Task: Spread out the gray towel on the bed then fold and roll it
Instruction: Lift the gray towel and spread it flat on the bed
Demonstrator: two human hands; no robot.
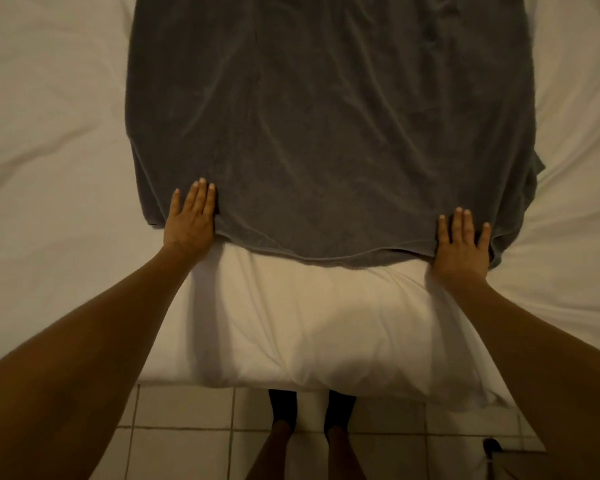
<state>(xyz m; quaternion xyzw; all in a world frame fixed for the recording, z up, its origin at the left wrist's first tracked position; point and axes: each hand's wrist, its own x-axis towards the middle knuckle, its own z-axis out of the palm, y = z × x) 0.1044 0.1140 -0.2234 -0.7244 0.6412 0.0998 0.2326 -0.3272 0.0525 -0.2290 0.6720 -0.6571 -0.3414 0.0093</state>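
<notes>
The gray towel point(326, 116) lies spread flat on the white bed point(49, 133), running from the top of the view down toward me, with light wrinkles across it. Its near hem curves just above a white pillow point(309, 323). My left hand point(191, 220) rests palm down with straight fingers on the towel's near left corner. My right hand point(463, 242) presses flat on the near right corner, fingers straight. A small fold of towel sticks out at the right edge.
The pillow lies along the bed's near edge between my forearms. Below it is a pale tiled floor point(187, 427) where my legs and feet point(309, 438) stand. A dark object point(492, 445) sits on the floor at lower right.
</notes>
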